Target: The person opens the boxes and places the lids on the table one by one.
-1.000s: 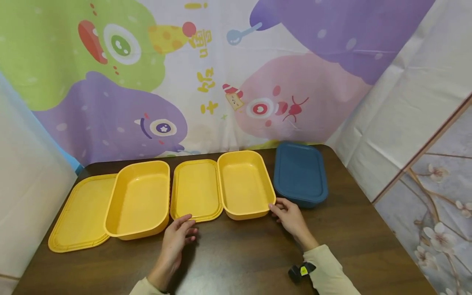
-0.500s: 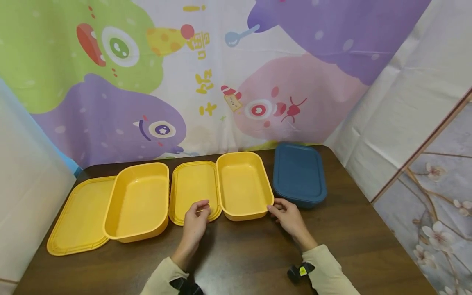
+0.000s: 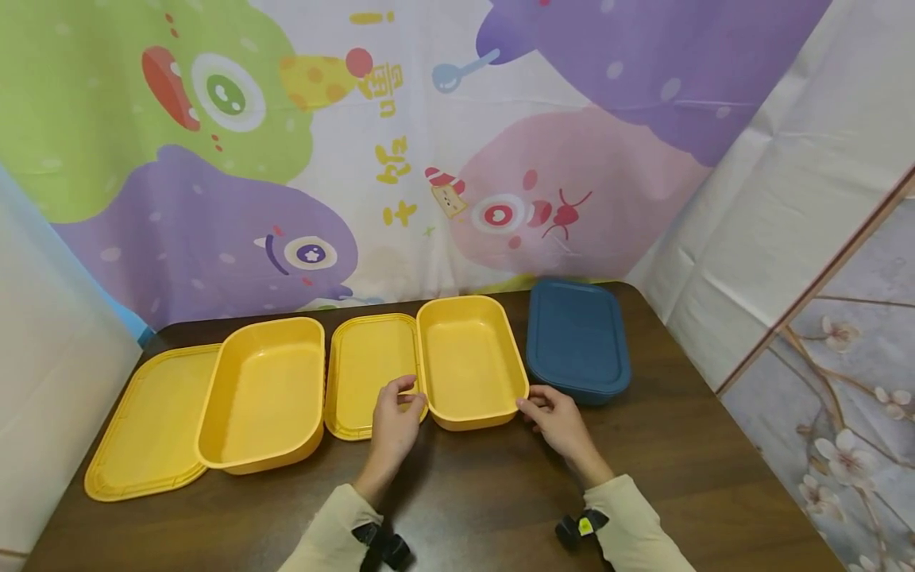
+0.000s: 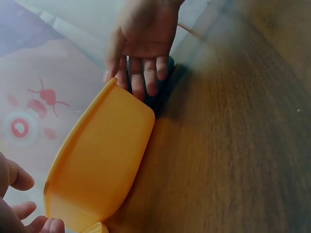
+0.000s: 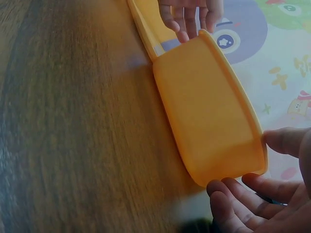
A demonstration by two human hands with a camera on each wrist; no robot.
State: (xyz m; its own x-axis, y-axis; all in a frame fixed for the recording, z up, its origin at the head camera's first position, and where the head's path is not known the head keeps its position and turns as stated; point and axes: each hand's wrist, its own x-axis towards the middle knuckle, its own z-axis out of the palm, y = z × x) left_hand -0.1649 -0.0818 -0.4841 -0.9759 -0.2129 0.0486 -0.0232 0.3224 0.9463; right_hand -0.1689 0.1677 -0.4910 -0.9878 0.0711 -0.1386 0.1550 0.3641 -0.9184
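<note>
The smaller yellow food container (image 3: 472,369) stands upright, lidless, in the middle of the table. My right hand (image 3: 561,425) pinches its near right corner, thumb at the rim and fingers against the outer wall in the right wrist view. My left hand (image 3: 395,417) is at the near left corner, fingers loosely bent right by the rim (image 5: 203,33). Part of that hand overlaps a flat yellow lid (image 3: 372,365), which lies directly left of the container. Through the left wrist view, the container's outer wall (image 4: 104,145) shows between both hands.
A larger open yellow container (image 3: 264,397) stands left of the lid, overlapping a bigger yellow lid (image 3: 153,421). To the right sits a blue container with its lid on (image 3: 577,338). Behind the dark wooden table (image 3: 486,508) hangs a cartoon-printed curtain (image 3: 400,262).
My left hand has moved right, from the near edge of the flat lid to the smaller container's near left corner. My right hand keeps its place at the right corner.
</note>
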